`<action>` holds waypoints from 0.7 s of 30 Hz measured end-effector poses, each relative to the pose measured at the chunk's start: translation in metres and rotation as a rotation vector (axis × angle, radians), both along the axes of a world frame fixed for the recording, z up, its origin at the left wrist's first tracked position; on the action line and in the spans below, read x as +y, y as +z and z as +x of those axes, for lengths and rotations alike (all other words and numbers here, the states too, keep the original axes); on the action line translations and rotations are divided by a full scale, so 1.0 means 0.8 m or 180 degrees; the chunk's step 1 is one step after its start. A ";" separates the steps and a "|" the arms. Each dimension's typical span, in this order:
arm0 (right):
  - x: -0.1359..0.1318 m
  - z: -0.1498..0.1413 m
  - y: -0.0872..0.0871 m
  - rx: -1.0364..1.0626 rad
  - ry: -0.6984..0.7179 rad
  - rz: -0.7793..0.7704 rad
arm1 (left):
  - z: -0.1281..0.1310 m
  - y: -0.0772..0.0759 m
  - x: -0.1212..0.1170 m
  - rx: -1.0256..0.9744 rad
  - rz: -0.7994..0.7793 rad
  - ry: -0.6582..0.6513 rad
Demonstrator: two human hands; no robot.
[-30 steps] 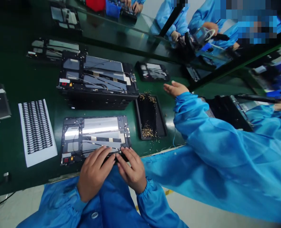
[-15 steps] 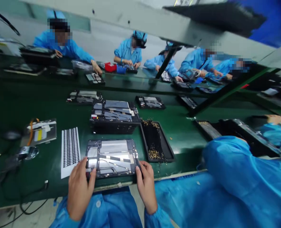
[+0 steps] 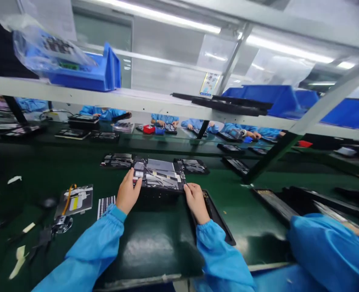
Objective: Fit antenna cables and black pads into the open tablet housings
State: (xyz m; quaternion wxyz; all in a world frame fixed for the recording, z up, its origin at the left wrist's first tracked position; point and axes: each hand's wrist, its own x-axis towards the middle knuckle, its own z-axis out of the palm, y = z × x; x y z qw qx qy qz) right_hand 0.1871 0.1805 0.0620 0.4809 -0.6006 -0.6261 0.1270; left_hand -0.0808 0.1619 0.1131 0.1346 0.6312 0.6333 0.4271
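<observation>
Across a brightly lit workshop, a glossy green workbench is stretching from left to right, with a white shelf running above and carrying blue bins. Mid-bench, two bare hands are grasping an open, flat electronic device by its ends: the left hand is gripping the left end, the right hand the right end. Dark layers are showing beneath it; I cannot tell whether it is resting on them. Just right, a black tray is lying partly hidden by the right arm. Left of the left wrist, a patterned sheet is showing. Beyond, co-workers in blue are sitting along the far side.
</observation>
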 end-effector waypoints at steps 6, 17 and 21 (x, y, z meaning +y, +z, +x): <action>0.032 0.020 -0.011 -0.0272 0.0122 -0.0101 | -0.031 -0.031 0.049 -0.0082 -0.0369 -0.0143; 0.258 -0.278 0.162 -0.1539 0.1861 -0.1224 | -0.247 -0.052 0.218 -0.0208 -0.0851 0.1512; 0.326 -0.358 0.129 -0.1598 0.1680 -0.1446 | -0.283 -0.099 0.245 -0.0270 -0.1127 0.1761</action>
